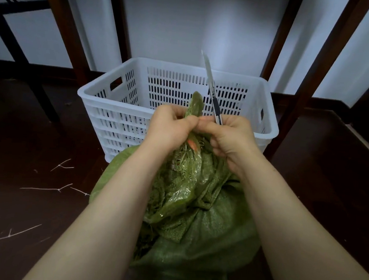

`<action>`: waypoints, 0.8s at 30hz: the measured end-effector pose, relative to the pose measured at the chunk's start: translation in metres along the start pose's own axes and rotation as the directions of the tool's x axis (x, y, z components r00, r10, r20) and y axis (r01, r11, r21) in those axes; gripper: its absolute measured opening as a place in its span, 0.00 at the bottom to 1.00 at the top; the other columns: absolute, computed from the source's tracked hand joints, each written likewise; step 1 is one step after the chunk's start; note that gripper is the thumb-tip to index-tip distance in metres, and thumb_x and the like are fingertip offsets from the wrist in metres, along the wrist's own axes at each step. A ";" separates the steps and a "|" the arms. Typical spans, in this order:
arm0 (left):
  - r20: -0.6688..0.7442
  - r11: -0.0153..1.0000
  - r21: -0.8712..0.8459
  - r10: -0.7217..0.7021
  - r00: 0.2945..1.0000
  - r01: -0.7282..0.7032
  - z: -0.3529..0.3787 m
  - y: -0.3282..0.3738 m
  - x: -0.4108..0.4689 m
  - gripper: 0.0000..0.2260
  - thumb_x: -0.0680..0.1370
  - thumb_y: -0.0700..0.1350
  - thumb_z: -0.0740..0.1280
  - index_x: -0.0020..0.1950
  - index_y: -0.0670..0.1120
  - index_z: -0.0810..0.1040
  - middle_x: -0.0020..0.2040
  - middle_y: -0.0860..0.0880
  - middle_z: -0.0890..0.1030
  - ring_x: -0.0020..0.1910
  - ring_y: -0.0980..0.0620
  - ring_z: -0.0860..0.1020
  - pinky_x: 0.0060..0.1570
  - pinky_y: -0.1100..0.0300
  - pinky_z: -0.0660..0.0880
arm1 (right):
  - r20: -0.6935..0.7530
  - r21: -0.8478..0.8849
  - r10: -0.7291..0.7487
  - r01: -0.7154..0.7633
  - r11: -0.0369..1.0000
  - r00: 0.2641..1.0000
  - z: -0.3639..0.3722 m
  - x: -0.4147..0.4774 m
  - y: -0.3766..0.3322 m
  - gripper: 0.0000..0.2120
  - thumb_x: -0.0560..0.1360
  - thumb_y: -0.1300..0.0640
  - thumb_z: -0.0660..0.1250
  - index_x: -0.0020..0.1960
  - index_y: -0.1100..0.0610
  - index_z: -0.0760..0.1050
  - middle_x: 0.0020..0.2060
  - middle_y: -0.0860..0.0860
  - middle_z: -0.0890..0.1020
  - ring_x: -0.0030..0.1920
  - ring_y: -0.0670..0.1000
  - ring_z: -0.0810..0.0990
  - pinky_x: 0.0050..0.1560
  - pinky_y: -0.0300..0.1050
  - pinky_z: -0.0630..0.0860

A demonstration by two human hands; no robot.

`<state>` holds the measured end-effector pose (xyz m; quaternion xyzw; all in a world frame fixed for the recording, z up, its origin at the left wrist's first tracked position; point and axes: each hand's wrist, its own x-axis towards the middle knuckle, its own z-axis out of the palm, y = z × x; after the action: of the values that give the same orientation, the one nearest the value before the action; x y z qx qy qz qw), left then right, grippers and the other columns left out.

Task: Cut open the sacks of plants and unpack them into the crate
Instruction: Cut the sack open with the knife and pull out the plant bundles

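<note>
Both grips are clamped at one spot: the left hand (169,125) is curled round the gathered neck of the green sack (205,233), and the right hand (229,136) pinches that neck from the other side while its fingers also hold a knife (213,91). The knife's long axis runs up and slightly leftward, with the blade tip high above the knuckles and pointing away from the sack, so the edge is not on the fabric. The neck rises between the two hands, its tip poking up just left of the blade. The sack's bulk sits on the floor (38,129) between the forearms, below the hands, where a clear liner (175,194) and stringy plants (177,161) show. The white crate (88,93) stands just beyond the hands, close against the sack's far side. To cut, the blade would likely have to swing down and left toward the neck, and the left hand lies nearest that path.
</note>
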<state>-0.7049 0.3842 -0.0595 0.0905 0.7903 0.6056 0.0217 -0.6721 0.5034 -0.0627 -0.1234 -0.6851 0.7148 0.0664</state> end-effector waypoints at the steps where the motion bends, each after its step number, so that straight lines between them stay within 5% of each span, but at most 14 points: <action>1: 0.009 0.998 -0.059 -0.014 1.000 0.015 -0.002 -0.001 0.000 0.07 0.76 0.36 0.65 0.40 0.43 0.81 0.31 0.46 0.81 0.27 0.50 0.77 0.39 0.49 0.79 | 0.019 0.036 0.015 -0.015 0.999 1.000 -0.003 0.002 -0.001 0.07 0.71 0.60 0.72 0.46 0.63 0.80 0.24 0.51 0.79 0.17 0.42 0.62 0.17 0.33 0.58; 5: -0.010 0.922 -0.369 -0.129 0.992 0.116 -0.012 -0.003 0.004 0.10 0.76 0.35 0.67 0.56 0.38 0.78 0.43 0.43 0.83 0.35 0.49 0.81 0.39 0.56 0.81 | 0.091 0.174 0.036 -0.052 0.983 0.995 -0.013 0.008 -0.004 0.17 0.78 0.46 0.62 0.54 0.58 0.79 0.39 0.53 0.84 0.19 0.43 0.62 0.18 0.34 0.58; 9: 0.097 0.832 -0.532 -0.120 0.988 0.154 -0.012 0.005 0.001 0.13 0.76 0.36 0.66 0.60 0.36 0.74 0.41 0.46 0.82 0.35 0.52 0.82 0.34 0.60 0.79 | 0.117 0.064 -0.018 0.010 0.998 0.993 -0.007 0.008 -0.001 0.14 0.82 0.50 0.57 0.60 0.54 0.76 0.38 0.50 0.83 0.21 0.44 0.66 0.18 0.35 0.60; 13: 0.094 0.966 -0.254 -0.021 0.995 0.044 -0.011 0.005 -0.003 0.22 0.67 0.39 0.76 0.58 0.42 0.73 0.46 0.49 0.82 0.38 0.55 0.81 0.36 0.59 0.77 | 0.123 0.054 -0.016 0.009 0.998 0.992 0.001 0.007 0.000 0.09 0.81 0.55 0.59 0.54 0.52 0.77 0.42 0.53 0.83 0.24 0.46 0.73 0.19 0.36 0.65; 18: -0.140 0.996 -0.090 -0.008 0.990 -0.005 -0.017 -0.001 0.004 0.09 0.76 0.34 0.67 0.54 0.43 0.77 0.44 0.48 0.80 0.35 0.53 0.78 0.35 0.63 0.78 | 0.105 0.017 -0.085 0.084 0.996 0.991 0.003 0.007 -0.001 0.09 0.81 0.57 0.59 0.57 0.54 0.76 0.41 0.51 0.83 0.24 0.44 0.70 0.19 0.34 0.63; 21: -0.226 0.996 0.055 0.083 0.971 -0.072 -0.021 -0.005 0.008 0.04 0.76 0.40 0.69 0.46 0.49 0.79 0.42 0.51 0.81 0.40 0.53 0.80 0.43 0.59 0.79 | 0.087 -0.186 -0.173 0.186 0.965 0.981 0.001 0.004 -0.003 0.09 0.82 0.57 0.57 0.51 0.52 0.76 0.30 0.46 0.76 0.23 0.42 0.65 0.22 0.35 0.62; 24: -0.301 0.982 0.155 0.151 0.942 -0.108 -0.025 -0.005 0.009 0.07 0.75 0.45 0.71 0.39 0.54 0.77 0.37 0.55 0.81 0.34 0.56 0.79 0.42 0.59 0.79 | 0.119 -0.434 -0.293 0.315 0.844 0.949 0.003 0.001 -0.007 0.11 0.81 0.54 0.57 0.53 0.55 0.78 0.29 0.46 0.71 0.30 0.46 0.69 0.33 0.42 0.66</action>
<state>-0.7180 0.3611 -0.0569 0.0471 0.8155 0.5572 -0.1495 -0.6746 0.5014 -0.0561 -0.0080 -0.8431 0.5212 0.1323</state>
